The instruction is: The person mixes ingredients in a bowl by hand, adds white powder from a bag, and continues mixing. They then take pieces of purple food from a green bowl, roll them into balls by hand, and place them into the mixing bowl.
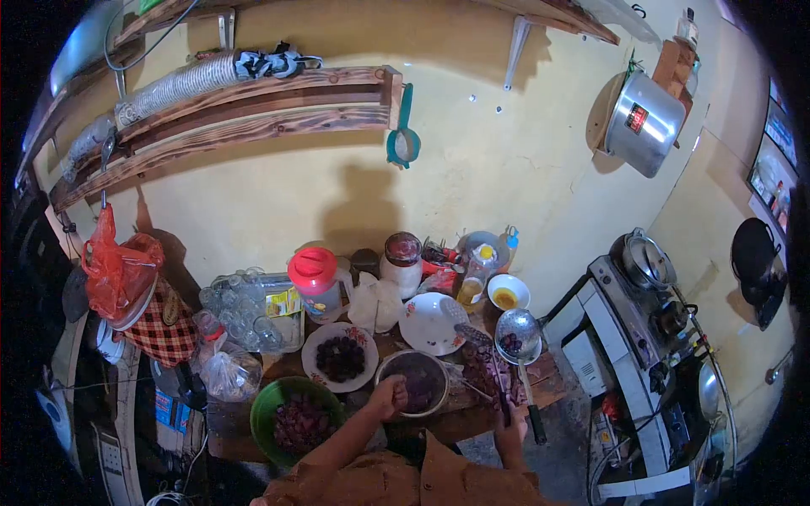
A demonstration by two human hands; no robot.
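My left hand (389,397) is closed over the near left side of a metal pot (447,396) with dark purple contents. Whether it grips the rim or something small is hidden. Low on the right, my right hand (510,436) is wrapped round the dark handle of a slotted turner (474,336), whose head points up and left. Close by, a skimmer (517,331) with purple pieces in it has its black-ended handle beside that hand. Chopped purple pieces (488,371) lie beneath the turner. A green basin (261,426) of purple chunks stands left of my left forearm.
Behind the pot are a plate of dark round pieces (340,357), a white floral plate (426,325), a pink-lidded jug (314,282), an oil bottle (477,278) and a bowl of yellow liquid (509,293). Glasses (245,312) fill a tray at left. A stove (624,291) stands right.
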